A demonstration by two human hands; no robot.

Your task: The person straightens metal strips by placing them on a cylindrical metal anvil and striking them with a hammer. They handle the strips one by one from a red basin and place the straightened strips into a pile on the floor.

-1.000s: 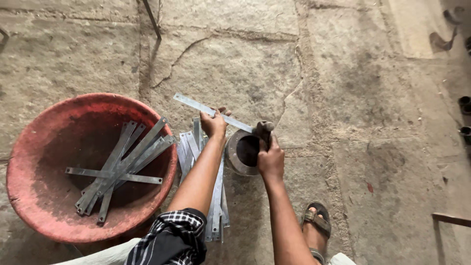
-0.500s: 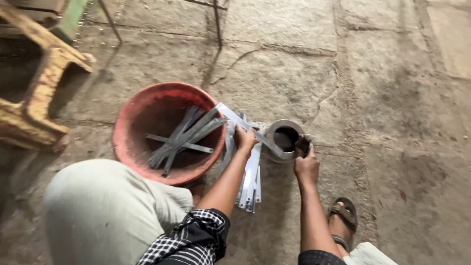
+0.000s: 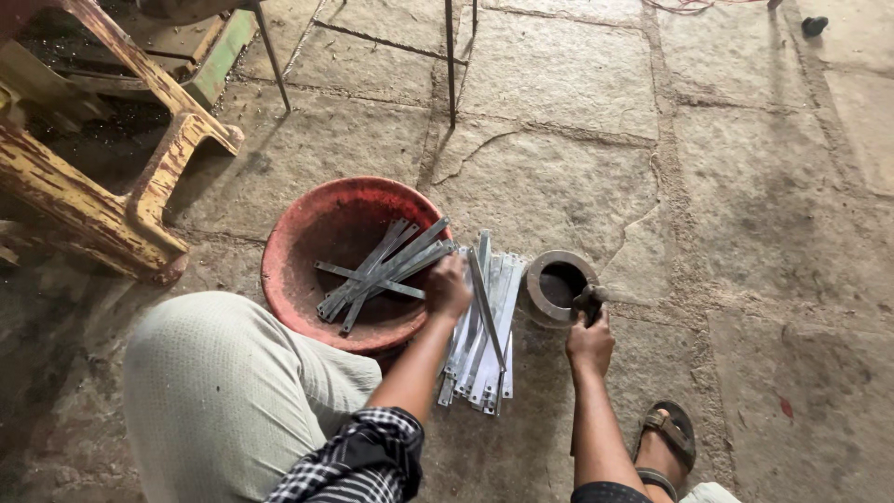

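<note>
A stone-slab floor (image 3: 764, 186) fills the view, with a worn yellow wooden frame (image 3: 102, 205) at the upper left and the person's pale-trousered knee (image 3: 223, 391) low in front. Next in size is the red basin (image 3: 289, 270), which holds a loose cross-hatch of flat metal strips (image 3: 372, 275); judging by that, a fair share of the strips already lies in the basin, while a thicker stack of strips (image 3: 489, 363) lies fanned on the floor just right of it. A short, thick metal ring (image 3: 559, 284) stands beside the stack. The left hand (image 3: 449, 289) sits at the basin's right rim, fingers closed on one strip (image 3: 486, 312) that slants down over the stack (its far end looks hidden under the hand). The right hand (image 3: 589, 343) is wrapped around a dark tool handle, the hammer head (image 3: 589, 300) resting at the ring's near edge, touching or nearly so. A sandalled foot (image 3: 666, 442) shows at bottom right.
</note>
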